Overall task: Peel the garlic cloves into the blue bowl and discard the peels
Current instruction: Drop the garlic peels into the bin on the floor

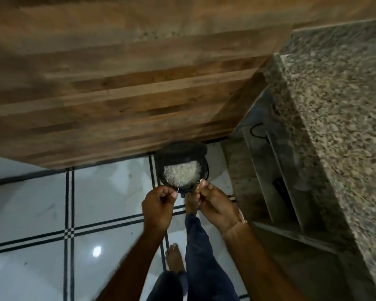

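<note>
Both left hand [159, 206] and right hand [215, 206] above upright bin [179, 152] of peels [180, 174].

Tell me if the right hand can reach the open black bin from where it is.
Probably yes. The right hand hovers at the near rim of the black bin, whose top is open with pale peels showing; nothing lies between them.

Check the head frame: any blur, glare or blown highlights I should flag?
Head view: dim overall; motion blur smears the granite counter and wooden cabinet front; a glare spot on the floor tile; peels in the black bin nearly blown out; wide-angle bends the tile lines; left hand and right hand fairly sharp, what the fingers hold too small to tell.
</note>
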Motion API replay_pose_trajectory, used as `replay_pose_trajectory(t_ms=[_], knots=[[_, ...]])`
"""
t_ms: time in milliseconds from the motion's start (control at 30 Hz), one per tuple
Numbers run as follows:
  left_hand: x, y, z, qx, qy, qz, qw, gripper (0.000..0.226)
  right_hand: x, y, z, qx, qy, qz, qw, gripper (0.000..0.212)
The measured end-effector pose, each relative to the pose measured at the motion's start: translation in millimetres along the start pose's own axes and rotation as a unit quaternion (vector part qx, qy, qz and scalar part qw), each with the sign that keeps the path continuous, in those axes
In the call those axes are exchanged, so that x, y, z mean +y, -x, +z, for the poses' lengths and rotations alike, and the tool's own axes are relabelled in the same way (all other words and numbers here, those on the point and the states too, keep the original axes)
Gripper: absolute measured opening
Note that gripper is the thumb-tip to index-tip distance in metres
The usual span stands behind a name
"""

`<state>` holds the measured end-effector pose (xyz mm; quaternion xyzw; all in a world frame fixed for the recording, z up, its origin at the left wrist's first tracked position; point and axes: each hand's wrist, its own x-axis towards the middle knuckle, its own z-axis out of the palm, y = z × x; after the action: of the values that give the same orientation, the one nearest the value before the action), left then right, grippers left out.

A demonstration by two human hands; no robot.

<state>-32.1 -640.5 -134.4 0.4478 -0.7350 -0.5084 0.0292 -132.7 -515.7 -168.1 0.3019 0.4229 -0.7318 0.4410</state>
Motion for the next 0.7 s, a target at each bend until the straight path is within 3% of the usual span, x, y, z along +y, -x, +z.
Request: replay_pose_trajectory(t_ms=[67,133,200,267,367,500,567,633,700], knots=[[-26,-23,24,-0.015,0.015,-0.060,0.998,0.013,7,-41,-14,-0.005,-0.011,0.021,1.000,0.010],[-52,-56,54,-0.017,0.053,-0.143,0.988,0.021,13,-91,-29,0.024,-0.021,0.046,0.998,0.033],[-74,-98,86,-0.007,0.093,-0.215,0.972,0.021,21,-144,-46,0.063,-0.034,0.065,0.995,0.021],[-93,-142,116,0.004,0.136,-0.280,0.950,0.005,30,-196,-58,0.104,-0.024,0.081,0.991,0.020],[-126,-204,160,0.006,0.163,-0.344,0.925,0.033,38,-269,-64,0.136,0.008,0.063,0.989,0.032],[-156,-248,193,0.028,0.164,-0.374,0.912,0.048,38,-330,-72,0.164,0.055,0.089,0.981,0.020],[-167,-259,200,0.029,0.186,-0.389,0.902,0.038,39,-346,-74,0.152,0.098,0.094,0.979,0.022],[-174,-267,204,0.020,0.219,-0.411,0.885,0.010,42,-356,-76,0.140,0.121,0.091,0.978,0.030],[-178,-272,207,0.009,0.218,-0.414,0.884,0.009,44,-363,-75,0.154,0.115,0.086,0.978,0.031]])
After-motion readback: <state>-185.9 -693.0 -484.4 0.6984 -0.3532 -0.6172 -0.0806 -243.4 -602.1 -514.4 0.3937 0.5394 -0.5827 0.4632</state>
